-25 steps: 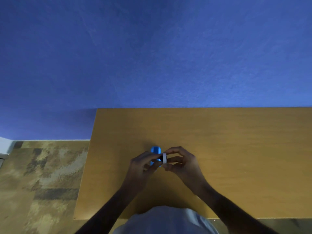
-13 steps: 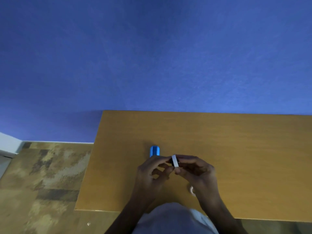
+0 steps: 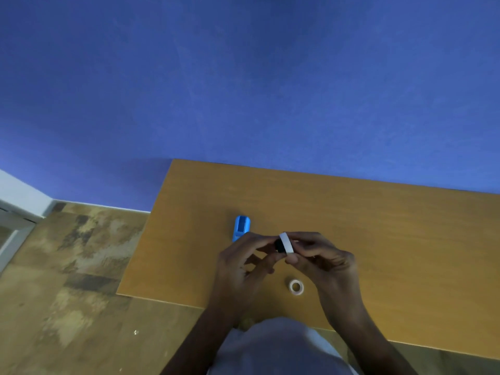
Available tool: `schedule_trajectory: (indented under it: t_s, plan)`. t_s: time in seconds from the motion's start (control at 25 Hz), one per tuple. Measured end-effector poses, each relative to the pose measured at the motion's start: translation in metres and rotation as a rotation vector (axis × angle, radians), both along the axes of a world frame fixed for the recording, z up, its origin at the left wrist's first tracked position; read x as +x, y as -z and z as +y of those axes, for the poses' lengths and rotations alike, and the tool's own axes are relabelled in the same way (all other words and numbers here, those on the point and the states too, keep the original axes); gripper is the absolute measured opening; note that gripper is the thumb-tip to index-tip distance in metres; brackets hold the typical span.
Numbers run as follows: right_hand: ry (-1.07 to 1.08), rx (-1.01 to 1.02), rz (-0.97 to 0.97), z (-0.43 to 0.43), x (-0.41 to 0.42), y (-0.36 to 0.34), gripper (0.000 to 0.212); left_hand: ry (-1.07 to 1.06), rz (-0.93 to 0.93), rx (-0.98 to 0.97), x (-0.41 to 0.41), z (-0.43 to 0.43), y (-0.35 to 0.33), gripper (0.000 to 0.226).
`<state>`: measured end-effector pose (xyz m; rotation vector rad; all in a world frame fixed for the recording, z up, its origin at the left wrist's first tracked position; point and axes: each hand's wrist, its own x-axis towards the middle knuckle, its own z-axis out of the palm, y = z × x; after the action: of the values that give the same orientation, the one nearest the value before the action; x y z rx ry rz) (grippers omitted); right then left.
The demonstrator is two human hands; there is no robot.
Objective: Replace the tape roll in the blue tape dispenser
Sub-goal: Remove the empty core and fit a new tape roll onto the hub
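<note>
The blue tape dispenser (image 3: 241, 227) lies on the wooden table (image 3: 378, 239), just beyond my left hand. My right hand (image 3: 322, 255) pinches a white tape roll (image 3: 286, 243) on edge, above the table. My left hand (image 3: 243, 263) grips a small black part (image 3: 278, 245) pressed against the left side of that roll. A second white tape roll (image 3: 296, 287) lies flat on the table below my hands, touching neither.
The table's left edge and near edge run close to my hands. A blue wall (image 3: 243, 77) rises behind the table. Patterned floor (image 3: 67, 266) lies to the left, with a white frame (image 3: 13, 212) at the far left.
Both hands drew back from the dispenser toward me with the white roll and black part. The dispenser now stands free, and the second roll has come into view below my hands.
</note>
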<state>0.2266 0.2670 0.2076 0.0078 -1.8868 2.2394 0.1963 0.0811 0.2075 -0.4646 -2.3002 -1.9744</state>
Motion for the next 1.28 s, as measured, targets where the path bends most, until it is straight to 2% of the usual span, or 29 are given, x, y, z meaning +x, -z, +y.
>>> schedule_trajectory:
  t_s: [0.12,0.28,0.4,0.48,0.64,0.8,1.0,1.12,1.28]
  plan:
    - [0.020,-0.020,-0.016,-0.004,0.004,0.000,0.005,-0.002,-0.016,-0.008,0.001,-0.004,0.002,0.018]
    - [0.082,-0.022,-0.086,-0.001,0.017,0.001,0.014,0.009,-0.054,-0.013,0.009,-0.006,0.003,0.018]
    - [0.140,0.020,-0.226,0.009,0.011,0.016,0.023,-0.016,-0.067,-0.007,0.006,-0.017,0.005,0.023]
    - [0.190,0.164,-0.309,0.017,0.003,0.040,0.034,-0.009,-0.137,0.023,-0.001,-0.029,0.007,0.024]
    - [0.224,0.584,-0.406,0.025,-0.013,0.118,0.050,0.010,-0.232,0.059,-0.019,-0.056,0.015,0.024]
    - [0.076,0.958,-0.472,0.017,-0.026,0.191,0.055,0.077,-0.243,0.080,-0.042,-0.071,0.019,0.022]
    - [0.022,1.164,-0.594,-0.004,-0.046,0.227,0.040,0.077,-0.209,0.067,-0.074,-0.090,0.019,0.031]
    - [-0.064,1.318,-0.624,-0.018,-0.050,0.238,0.040,0.075,-0.191,0.057,-0.087,-0.098,0.018,0.030]
    - [-0.124,1.403,-0.600,-0.026,-0.050,0.246,0.046,0.047,-0.197,0.041,-0.093,-0.106,0.022,0.023]
